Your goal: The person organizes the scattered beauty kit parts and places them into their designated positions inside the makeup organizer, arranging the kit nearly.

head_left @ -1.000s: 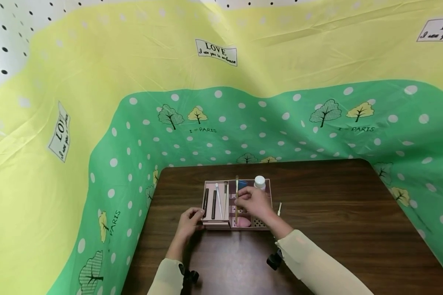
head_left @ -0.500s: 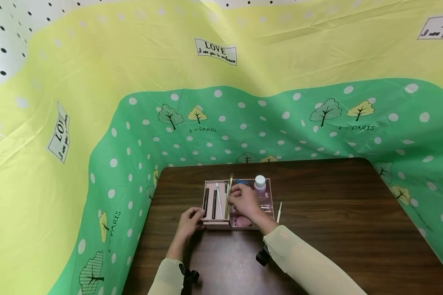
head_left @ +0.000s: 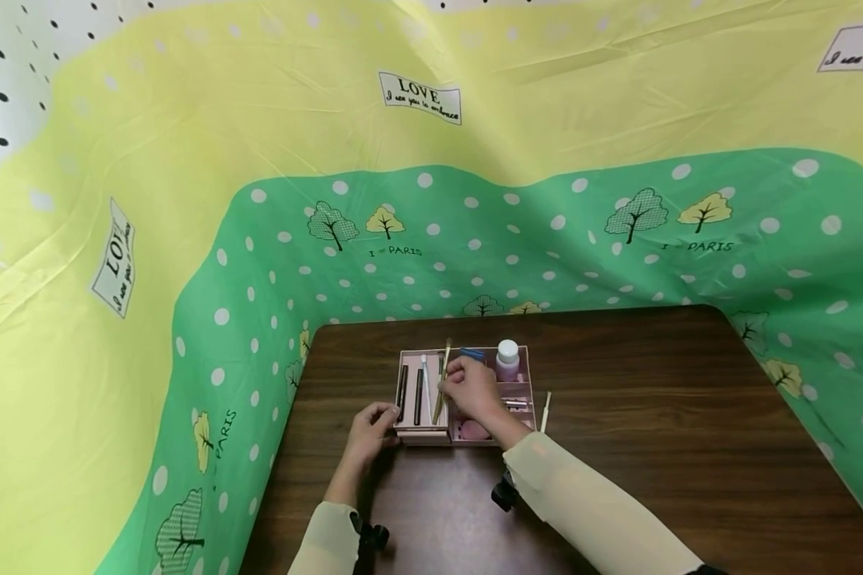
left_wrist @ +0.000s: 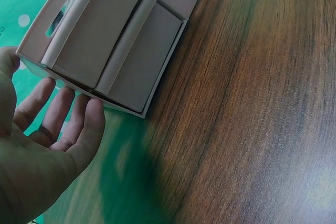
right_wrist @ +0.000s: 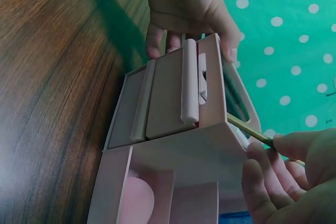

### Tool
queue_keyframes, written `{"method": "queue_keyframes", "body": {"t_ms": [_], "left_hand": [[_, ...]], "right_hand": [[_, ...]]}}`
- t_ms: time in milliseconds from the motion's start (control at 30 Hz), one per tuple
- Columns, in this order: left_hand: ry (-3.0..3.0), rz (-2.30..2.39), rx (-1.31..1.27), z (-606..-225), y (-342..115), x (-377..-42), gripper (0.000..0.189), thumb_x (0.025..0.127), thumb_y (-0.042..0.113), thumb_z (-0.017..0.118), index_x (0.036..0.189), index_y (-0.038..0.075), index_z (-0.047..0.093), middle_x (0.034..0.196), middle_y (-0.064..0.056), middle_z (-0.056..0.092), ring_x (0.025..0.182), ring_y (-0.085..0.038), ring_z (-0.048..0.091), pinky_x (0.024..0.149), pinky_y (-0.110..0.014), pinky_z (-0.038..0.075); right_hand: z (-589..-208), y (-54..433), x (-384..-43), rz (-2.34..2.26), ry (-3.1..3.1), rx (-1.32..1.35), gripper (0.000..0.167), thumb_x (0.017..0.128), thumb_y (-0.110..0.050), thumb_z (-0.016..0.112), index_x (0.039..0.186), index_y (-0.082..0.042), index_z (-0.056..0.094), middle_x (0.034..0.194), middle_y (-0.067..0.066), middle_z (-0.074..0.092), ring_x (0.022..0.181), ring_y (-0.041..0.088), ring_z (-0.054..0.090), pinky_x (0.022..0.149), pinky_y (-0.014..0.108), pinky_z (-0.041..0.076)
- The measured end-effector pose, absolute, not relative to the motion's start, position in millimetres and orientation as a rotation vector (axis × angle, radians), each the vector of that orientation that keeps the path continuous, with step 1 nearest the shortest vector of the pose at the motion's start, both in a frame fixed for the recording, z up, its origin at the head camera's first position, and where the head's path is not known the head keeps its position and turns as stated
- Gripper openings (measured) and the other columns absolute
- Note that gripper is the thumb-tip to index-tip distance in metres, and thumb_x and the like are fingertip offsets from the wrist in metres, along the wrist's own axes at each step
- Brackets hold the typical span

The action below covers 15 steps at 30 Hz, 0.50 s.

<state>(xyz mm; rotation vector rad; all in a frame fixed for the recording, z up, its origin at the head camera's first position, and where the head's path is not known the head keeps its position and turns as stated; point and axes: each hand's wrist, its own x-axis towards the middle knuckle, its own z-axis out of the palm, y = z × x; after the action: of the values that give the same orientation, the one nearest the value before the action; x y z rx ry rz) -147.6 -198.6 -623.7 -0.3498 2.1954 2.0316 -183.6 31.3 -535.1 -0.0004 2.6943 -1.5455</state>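
A pink makeup organizer with drawers stands on the table. In the head view my right hand pinches a makeup brush with a gold handle. The right wrist view shows the handle's lower end going into the organizer's raised left compartment. That compartment also holds two dark pencil-like sticks, a white stick and another brush, partly hidden. My left hand steadies the organizer's left side, thumb at the top edge and curled fingers against the wall in the left wrist view.
The organizer's right compartments hold a white-capped bottle, a blue item, a pink sponge-like piece and a small tube. A thin white stick lies on the wooden table to the right. A green-and-yellow curtain surrounds the table.
My right hand has moved left with the brush, from over the right compartments to the left one, and the brush now tilts with its lower end inside. My left hand stays in place.
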Motion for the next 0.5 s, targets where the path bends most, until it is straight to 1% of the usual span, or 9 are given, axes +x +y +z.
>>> {"method": "queue_keyframes", "body": {"t_ms": [133, 367, 500], "left_hand": [[2.196, 2.036, -0.348, -623.1, -198.9, -147.9, 0.027, 0.098, 0.021, 0.070, 0.111, -0.003, 0.069, 0.100, -0.006, 0.062, 0.089, -0.016, 0.061, 0.069, -0.040, 0.066], [2.184, 2.039, -0.333, -622.6, -198.9, -146.6, 0.027, 0.097, 0.020, 0.070, 0.110, -0.003, 0.068, 0.098, -0.005, 0.063, 0.089, -0.017, 0.060, 0.070, -0.043, 0.066], [2.166, 2.049, -0.346, -622.0, -199.6, -147.4, 0.027, 0.097, 0.021, 0.071, 0.110, -0.003, 0.068, 0.098, -0.004, 0.063, 0.088, -0.015, 0.060, 0.072, -0.046, 0.066]], "right_hand": [[-538.0, 27.7, -186.5, -1.513, 2.702, -0.005, 0.025, 0.083, -0.014, 0.083, 0.104, -0.007, 0.072, 0.087, 0.002, 0.076, 0.075, 0.015, 0.069, 0.070, 0.032, 0.060], [-546.1, 24.7, -188.2, -1.436, 2.755, -0.034, 0.021, 0.080, -0.010, 0.080, 0.101, -0.008, 0.074, 0.076, -0.002, 0.070, 0.069, 0.012, 0.063, 0.064, 0.028, 0.055], [-547.7, 24.3, -187.8, -1.446, 2.753, -0.046, 0.020, 0.081, -0.009, 0.079, 0.101, -0.009, 0.074, 0.077, -0.003, 0.070, 0.070, 0.011, 0.064, 0.065, 0.028, 0.055]]}}
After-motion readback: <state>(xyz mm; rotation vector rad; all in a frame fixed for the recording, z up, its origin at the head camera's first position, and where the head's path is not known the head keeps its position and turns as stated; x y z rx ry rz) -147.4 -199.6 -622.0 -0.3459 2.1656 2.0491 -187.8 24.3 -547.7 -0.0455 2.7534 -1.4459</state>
